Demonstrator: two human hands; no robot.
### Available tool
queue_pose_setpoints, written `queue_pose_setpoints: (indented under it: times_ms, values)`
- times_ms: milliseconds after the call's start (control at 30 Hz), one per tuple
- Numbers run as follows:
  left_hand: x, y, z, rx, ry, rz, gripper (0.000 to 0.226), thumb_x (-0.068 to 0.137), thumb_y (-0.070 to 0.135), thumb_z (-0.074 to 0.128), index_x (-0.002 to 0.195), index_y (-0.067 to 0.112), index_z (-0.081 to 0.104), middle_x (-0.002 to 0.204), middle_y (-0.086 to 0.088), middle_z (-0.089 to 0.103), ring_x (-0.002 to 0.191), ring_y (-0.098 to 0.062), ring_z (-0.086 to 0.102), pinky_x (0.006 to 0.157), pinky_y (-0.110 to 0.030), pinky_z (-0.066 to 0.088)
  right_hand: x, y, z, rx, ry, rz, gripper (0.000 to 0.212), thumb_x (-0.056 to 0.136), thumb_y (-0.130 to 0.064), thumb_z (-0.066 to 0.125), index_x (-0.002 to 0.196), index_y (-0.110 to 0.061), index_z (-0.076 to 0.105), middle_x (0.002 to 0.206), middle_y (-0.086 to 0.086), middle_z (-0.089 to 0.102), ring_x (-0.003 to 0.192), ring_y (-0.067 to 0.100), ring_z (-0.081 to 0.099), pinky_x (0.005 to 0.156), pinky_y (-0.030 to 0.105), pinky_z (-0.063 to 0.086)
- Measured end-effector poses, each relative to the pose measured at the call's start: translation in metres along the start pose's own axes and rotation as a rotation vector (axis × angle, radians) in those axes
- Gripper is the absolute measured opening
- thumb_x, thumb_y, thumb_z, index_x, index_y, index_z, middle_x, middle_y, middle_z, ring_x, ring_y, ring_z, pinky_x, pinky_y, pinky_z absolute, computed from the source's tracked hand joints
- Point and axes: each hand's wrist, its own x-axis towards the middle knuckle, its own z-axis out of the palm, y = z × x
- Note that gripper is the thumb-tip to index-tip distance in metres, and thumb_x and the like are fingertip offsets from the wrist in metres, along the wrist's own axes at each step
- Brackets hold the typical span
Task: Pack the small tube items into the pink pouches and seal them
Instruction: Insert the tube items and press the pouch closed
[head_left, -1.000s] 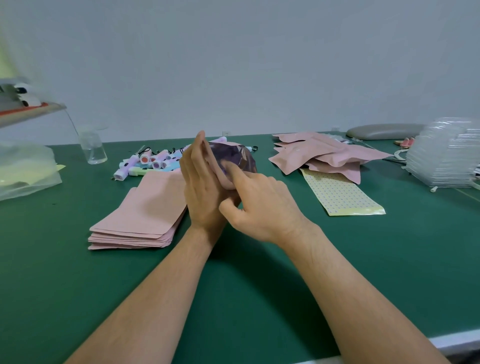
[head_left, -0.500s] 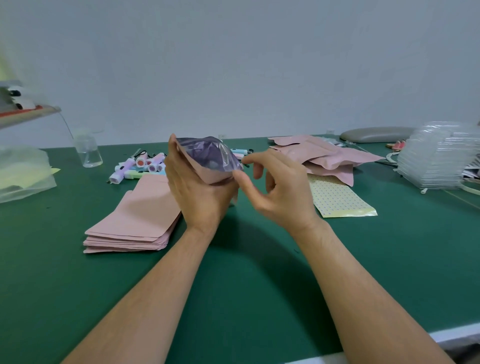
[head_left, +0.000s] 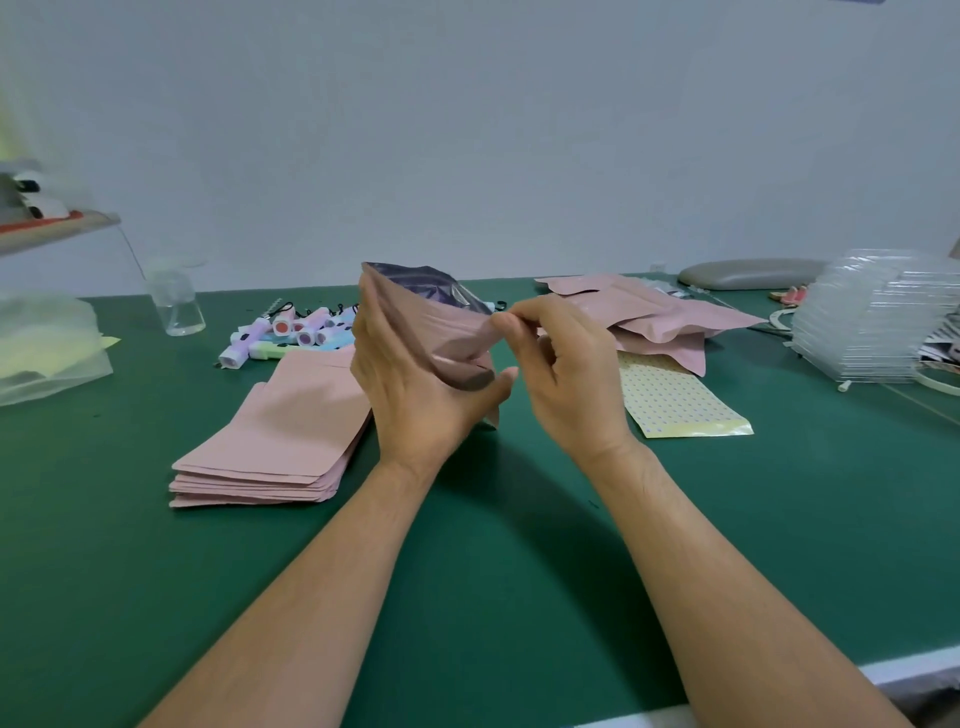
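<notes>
A pink pouch (head_left: 436, 322) with a shiny silver inside is held up over the green table, its mouth spread wide. My left hand (head_left: 415, 395) grips the pouch from below and behind, thumb on its front. My right hand (head_left: 561, 374) pinches the pouch's near top edge between thumb and forefinger. A stack of flat pink pouches (head_left: 280, 441) lies to the left. Several small pastel tubes (head_left: 291, 332) lie behind it. A heap of filled pink pouches (head_left: 660, 317) sits at the right rear.
A yellow dotted sticker sheet (head_left: 675, 400) lies right of my hands. Stacked clear plastic trays (head_left: 878, 322) stand at far right, a grey pad (head_left: 748, 273) behind them. A clear cup (head_left: 176, 301) and a translucent bag (head_left: 47, 343) sit at left. The green table (head_left: 493, 597) ends near me.
The pouch has been lifted and its mouth pulled open. My right hand moved from pressing inside the pouch to pinching its top edge on the right.
</notes>
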Motion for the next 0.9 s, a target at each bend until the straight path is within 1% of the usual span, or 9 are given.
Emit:
queue_pose_setpoints:
  times_ms: [100,233,367,533,600,733,833,867,900]
  values:
    - [-0.002,0.004,0.001,0.001,-0.037,0.025,0.153,0.051,0.056,0.09,0.157,0.051,-0.019,0.164,0.002,0.023,0.153,-0.029,0.029,0.119,-0.055,0.034,0.001,0.002,-0.002,0.003,0.039,0.011,0.015,0.103,-0.018,0.063,0.094,-0.007,0.068,0.082,-0.003,0.065,0.07,0.008,0.048,0.062,0.032,0.045]
    - [0.0,0.003,0.001,-0.008,-0.086,0.067,0.143,0.055,0.039,0.084,0.159,0.041,-0.013,0.163,0.0,0.022,0.151,-0.031,0.027,0.121,-0.055,0.031,0.002,0.004,-0.003,-0.006,0.071,0.018,0.023,0.105,-0.025,0.059,0.095,-0.006,0.068,0.083,-0.001,0.066,0.071,0.018,0.053,0.063,0.042,0.048]
    - [0.001,0.002,-0.004,-0.05,-0.161,0.097,0.14,0.057,0.031,0.081,0.158,0.04,-0.015,0.16,-0.003,0.021,0.151,-0.029,0.023,0.122,-0.058,0.029,0.006,0.003,-0.008,-0.003,0.141,0.028,0.03,0.106,-0.03,0.056,0.095,-0.004,0.067,0.083,0.002,0.066,0.072,0.023,0.055,0.064,0.048,0.05]
    - [0.001,0.003,-0.004,-0.045,-0.203,0.154,0.137,0.06,0.031,0.083,0.159,0.036,-0.012,0.158,0.001,0.02,0.149,-0.029,0.024,0.12,-0.059,0.031,0.009,0.002,-0.012,-0.022,0.187,0.048,0.037,0.107,-0.036,0.051,0.095,-0.004,0.066,0.082,-0.002,0.064,0.069,0.02,0.053,0.063,0.042,0.049]
    - [-0.001,0.004,-0.004,-0.032,-0.212,0.152,0.139,0.06,0.038,0.087,0.159,0.036,-0.011,0.159,0.004,0.018,0.149,-0.027,0.023,0.121,-0.059,0.03,0.009,0.001,-0.01,-0.017,0.178,0.098,0.03,0.108,-0.032,0.051,0.095,-0.007,0.063,0.081,-0.006,0.061,0.068,0.019,0.052,0.063,0.039,0.046]
    - [0.003,0.005,-0.008,-0.076,-0.319,0.058,0.159,0.05,0.083,0.087,0.163,0.037,-0.014,0.163,0.007,0.023,0.151,-0.015,0.027,0.124,-0.045,0.024,0.013,0.007,-0.011,0.099,0.267,0.269,0.019,0.109,-0.027,0.048,0.094,-0.017,0.054,0.073,-0.014,0.053,0.063,0.007,0.047,0.063,0.028,0.039]
    - [0.008,0.001,-0.007,-0.203,-0.45,-0.127,0.133,0.061,0.089,0.076,0.164,0.044,0.007,0.15,0.033,0.038,0.136,0.014,0.036,0.117,-0.027,0.031,0.014,0.018,-0.017,0.184,0.328,0.372,0.025,0.109,-0.028,0.049,0.09,-0.013,0.055,0.071,-0.015,0.053,0.064,0.004,0.044,0.061,0.028,0.039]
    - [0.008,-0.001,-0.006,-0.29,-0.49,-0.215,0.119,0.065,0.089,0.073,0.162,0.041,0.024,0.14,0.036,0.047,0.127,0.018,0.045,0.11,-0.02,0.037,0.013,0.021,-0.018,0.19,0.323,0.402,0.025,0.109,-0.028,0.05,0.089,-0.013,0.056,0.07,-0.017,0.053,0.064,0.004,0.045,0.061,0.029,0.04]
    - [0.009,-0.004,-0.005,-0.384,-0.537,-0.301,0.1,0.07,0.088,0.07,0.15,0.033,0.047,0.123,0.031,0.061,0.112,0.012,0.057,0.099,-0.019,0.043,0.012,0.024,-0.019,0.188,0.318,0.432,0.025,0.109,-0.028,0.051,0.088,-0.014,0.057,0.069,-0.019,0.054,0.065,0.004,0.045,0.062,0.028,0.04]
